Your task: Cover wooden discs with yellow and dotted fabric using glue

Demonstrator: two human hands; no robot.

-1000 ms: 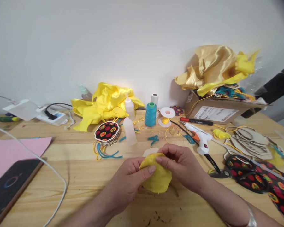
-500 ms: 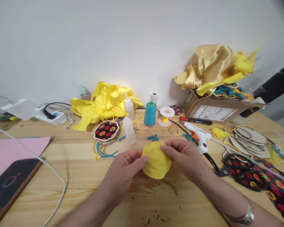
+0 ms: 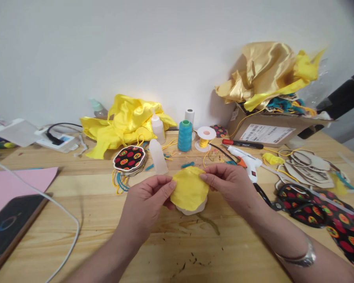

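A round piece of yellow fabric is stretched between my two hands above the table. My left hand pinches its left edge between thumb and fingers. At its upper right edge, my right hand grips it the same way. Under the fabric a pale, scalloped piece shows along the lower edge; most of it is hidden. Beyond my left hand lies a stack topped by a black patterned piece with yellow and blue cords. A white squeeze bottle and a blue thread cone stand behind the fabric.
To the right are a white glue gun, black scissors, patterned fabric and pale cutouts. A cardboard box overflows with gold cloth. At left are a phone and a white cable. Yellow satin lies against the wall.
The yellow fabric has tilted and shifted slightly left and up with both hands, and the pale scalloped piece now shows below it. The camera view has shifted a little.
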